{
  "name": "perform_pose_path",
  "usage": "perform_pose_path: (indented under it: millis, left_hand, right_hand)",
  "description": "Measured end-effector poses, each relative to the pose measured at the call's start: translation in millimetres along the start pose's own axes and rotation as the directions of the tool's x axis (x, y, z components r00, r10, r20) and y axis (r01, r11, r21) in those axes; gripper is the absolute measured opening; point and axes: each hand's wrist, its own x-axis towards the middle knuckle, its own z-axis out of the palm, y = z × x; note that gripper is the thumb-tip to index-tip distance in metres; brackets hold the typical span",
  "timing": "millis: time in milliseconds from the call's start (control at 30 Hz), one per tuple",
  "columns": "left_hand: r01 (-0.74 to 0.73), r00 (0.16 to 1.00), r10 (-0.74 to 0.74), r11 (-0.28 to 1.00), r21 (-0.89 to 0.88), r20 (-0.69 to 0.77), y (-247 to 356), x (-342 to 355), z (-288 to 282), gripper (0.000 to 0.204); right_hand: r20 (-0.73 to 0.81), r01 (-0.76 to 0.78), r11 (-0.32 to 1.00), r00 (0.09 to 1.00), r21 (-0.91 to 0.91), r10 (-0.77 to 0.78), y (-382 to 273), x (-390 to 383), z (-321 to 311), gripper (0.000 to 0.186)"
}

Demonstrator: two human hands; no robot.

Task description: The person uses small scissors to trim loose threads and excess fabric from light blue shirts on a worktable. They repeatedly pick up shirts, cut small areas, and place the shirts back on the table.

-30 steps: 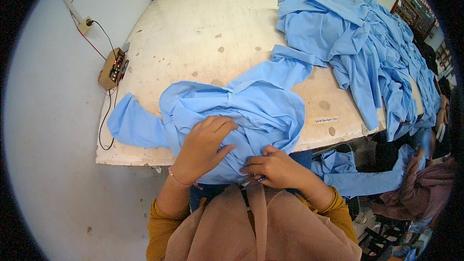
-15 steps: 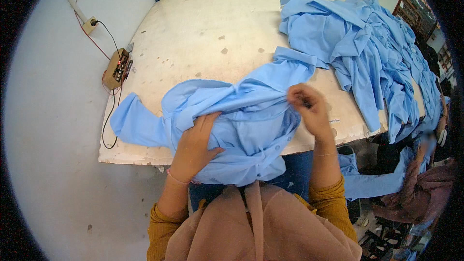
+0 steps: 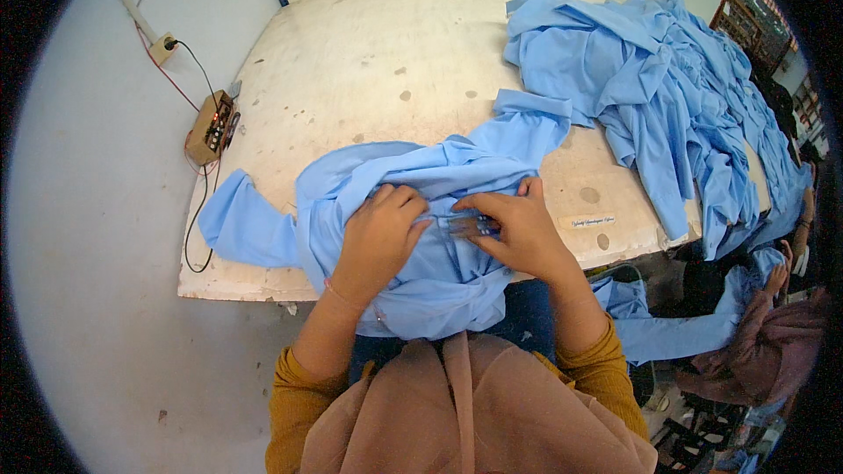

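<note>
Both hands [image 3: 376,235] [image 3: 527,233] touch a garment [image 3: 439,305] (rumpled, blue).

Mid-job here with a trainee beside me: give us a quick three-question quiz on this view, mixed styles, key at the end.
1. True or false: the left hand touches the light blue garment.

2. Multiple choice: where on the table does the heap of blue cloth lie?
A) near left corner
B) right side
C) far left corner

3. Fill the gap: a small tool, partly hidden, shows at the fingers of the ____ hand.

Key:
1. True.
2. B.
3. Right: it shows at the right hand.
</note>
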Motion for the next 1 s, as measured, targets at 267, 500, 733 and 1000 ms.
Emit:
perform_pose_path:
  millis: [267,500,733,1000]
  left_hand:
    - [0.238,0.94,-0.125,0.907,-0.347,0.317,0,18,-42,0.02]
    - [0.325,0.932,-0.177,0.792,-0.516,0.316,1,15,-34,0.018]
    - [0.312,0.935,-0.168,0.806,-0.502,0.312,5,17,-33,0.018]
    - [0.241,0.963,-0.149,0.844,-0.479,0.223,4,14,-29,0.018]
  right_hand:
    - [0.146,-0.211,0.926,0.974,0.312,0.172,23,5,-6,0.017]
    - [0.163,-0.006,1.0,0.987,-0.013,0.008,-24,13,-21,0.031]
    - [0.199,0.096,0.981,0.978,-0.17,-0.061,-27,19,-20,0.032]
    - [0.24,-0.014,1.0,0.971,0.023,0.008,-12,14,-30,0.025]
